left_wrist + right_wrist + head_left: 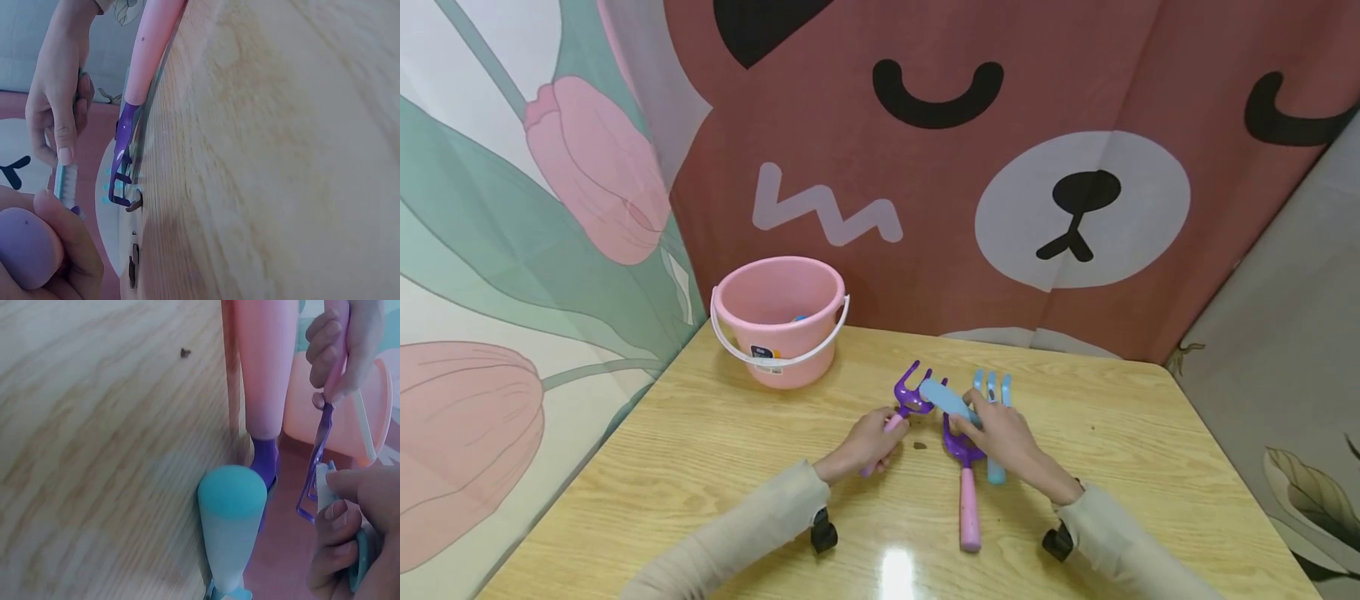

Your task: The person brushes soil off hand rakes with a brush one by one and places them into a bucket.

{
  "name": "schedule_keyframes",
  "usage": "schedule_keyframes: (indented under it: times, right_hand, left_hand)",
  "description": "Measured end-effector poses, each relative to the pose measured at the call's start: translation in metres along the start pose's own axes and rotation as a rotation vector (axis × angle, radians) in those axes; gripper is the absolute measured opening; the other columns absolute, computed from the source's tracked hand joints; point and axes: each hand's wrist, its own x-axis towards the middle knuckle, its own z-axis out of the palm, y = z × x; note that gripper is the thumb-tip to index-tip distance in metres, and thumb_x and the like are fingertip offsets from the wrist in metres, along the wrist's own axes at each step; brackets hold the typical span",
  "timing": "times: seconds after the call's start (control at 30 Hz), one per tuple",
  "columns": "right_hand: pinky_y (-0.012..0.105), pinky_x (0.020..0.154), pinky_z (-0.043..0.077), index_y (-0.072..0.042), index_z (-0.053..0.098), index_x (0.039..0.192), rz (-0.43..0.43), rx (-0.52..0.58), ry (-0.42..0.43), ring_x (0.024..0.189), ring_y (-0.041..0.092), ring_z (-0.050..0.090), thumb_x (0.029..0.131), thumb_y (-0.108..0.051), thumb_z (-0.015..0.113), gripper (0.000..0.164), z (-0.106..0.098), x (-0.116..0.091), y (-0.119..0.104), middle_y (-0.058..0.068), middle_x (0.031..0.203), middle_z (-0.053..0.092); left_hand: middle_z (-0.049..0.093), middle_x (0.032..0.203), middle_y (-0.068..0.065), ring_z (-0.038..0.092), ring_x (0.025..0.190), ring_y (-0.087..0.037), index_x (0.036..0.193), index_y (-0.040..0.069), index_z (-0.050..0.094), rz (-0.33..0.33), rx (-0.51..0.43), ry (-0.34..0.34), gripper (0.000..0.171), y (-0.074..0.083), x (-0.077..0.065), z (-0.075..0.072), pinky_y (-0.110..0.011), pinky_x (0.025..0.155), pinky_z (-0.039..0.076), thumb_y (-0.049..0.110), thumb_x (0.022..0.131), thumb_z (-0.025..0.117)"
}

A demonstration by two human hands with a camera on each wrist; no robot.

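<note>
Brush (946, 398) at fork (914, 403)
My left grip (869, 439) clasps the fork's handle (893, 422), tines (911, 367) beyond; my right grip (1006, 433) pinches the brush by those tines.

Wood grain swept right across the glossy table (662, 450), light flaring off it! The purple-headed forks (966, 479) gleamed slick, their pink handles (267, 369) smooth, satiny plastic. Smooth plastic too, the bucket (805, 337)! The brush (946, 398) showed rough bristles, the backdrop (850, 150) matt, creased cloth.
</note>
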Motion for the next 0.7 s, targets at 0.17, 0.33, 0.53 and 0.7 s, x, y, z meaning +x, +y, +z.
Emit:
schedule_keyframes:
  times: [0.17,0.33,0.53,0.7]
  right_hand:
    - [0.024,0.04,0.031,-0.005,0.06,0.112,-0.011,0.005,0.03,0.043,0.004,0.037,0.094,-0.027,0.07,0.031,-0.0007,0.0005,0.0005,-0.009,0.053,0.042]
    - [0.02,0.039,0.029,-0.005,0.059,0.111,-0.086,0.077,-0.038,0.042,0.001,0.033,0.095,-0.027,0.069,0.029,0.0045,0.0035,-0.0063,-0.011,0.052,0.038]
    - [0.019,0.039,0.027,-0.005,0.06,0.111,-0.077,0.05,-0.056,0.042,0.001,0.031,0.095,-0.027,0.068,0.028,0.0056,0.0014,-0.0066,-0.011,0.051,0.036]
    - [0.022,0.04,0.03,-0.007,0.06,0.111,-0.024,0.012,-0.049,0.043,0.004,0.034,0.095,-0.03,0.068,0.029,-0.0007,-0.0019,-0.0021,-0.009,0.053,0.039]
  left_hand:
    - [0.058,0.064,-0.014,0.046,0.039,-0.012,0.109,0.002,0.059,-0.012,0.005,0.001,0.023,0.0005,-0.0007,0.0011,-0.023,0.034,0.041,0.023,0.101,0.056]
    - [0.058,0.064,-0.017,0.045,0.04,-0.013,0.11,0.002,0.058,0.008,0.015,-0.012,0.022,0.0023,-0.0012,0.0017,-0.024,0.034,0.041,0.022,0.102,0.054]
    - [0.057,0.062,-0.014,0.046,0.04,-0.013,0.11,0.002,0.059,0.018,0.034,0.005,0.022,-0.0004,-0.0008,0.0014,-0.024,0.034,0.04,0.022,0.101,0.056]
    - [0.054,0.059,-0.006,0.044,0.037,-0.012,0.12,-0.001,0.058,0.041,0.092,0.089,0.03,-0.004,0.0024,-0.0028,-0.022,0.031,0.037,0.021,0.1,0.055]
